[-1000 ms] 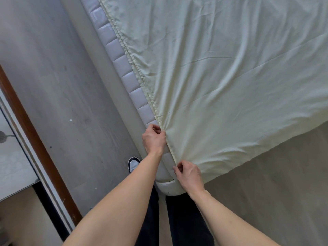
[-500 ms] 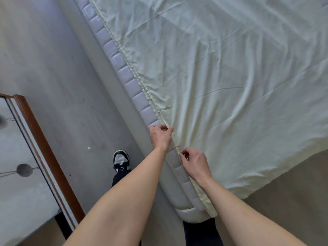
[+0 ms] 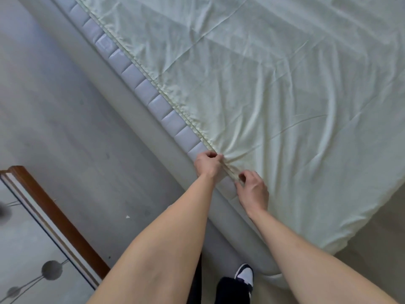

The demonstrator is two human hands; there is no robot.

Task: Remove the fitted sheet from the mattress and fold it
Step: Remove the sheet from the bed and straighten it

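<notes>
now both hands pinch sheet (image 3: 274,95) hem at mattress (image 3: 153,99) side: left hand (image 3: 207,164), right hand (image 3: 252,189). sheet covers mattress top. risk: thin pinch slips, elastic snaps back; hard yank may tear seam.

We're in a bedroom at home: a wide mattress with a quilted grey-lilac border (image 3: 153,89) fills the view, dressed in a pale cream fitted sheet (image 3: 274,88). Beside it, grey wood-look flooring (image 3: 54,110), and at lower left a brown wooden-framed glossy panel (image 3: 50,207), mirror or door, hard to tell.
</notes>
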